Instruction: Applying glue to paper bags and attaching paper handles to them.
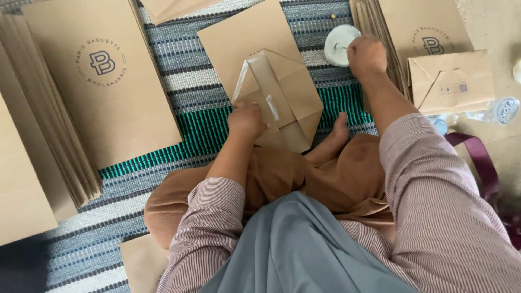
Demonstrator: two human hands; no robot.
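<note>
A flat brown paper bag lies on a striped mat, its bottom folded into flaps with white glue streaks. My left hand presses down on the lower left flap of that fold. My right hand reaches forward to a small round white pot and pinches a thin stick or brush standing in it. I sit cross-legged in brown trousers, one bare foot just beside the bag's fold.
A tall fanned stack of printed brown bags lies at the left. More finished bags are stacked at the right, with a plastic bottle and a maroon strap next to them. The striped woven mat covers the floor.
</note>
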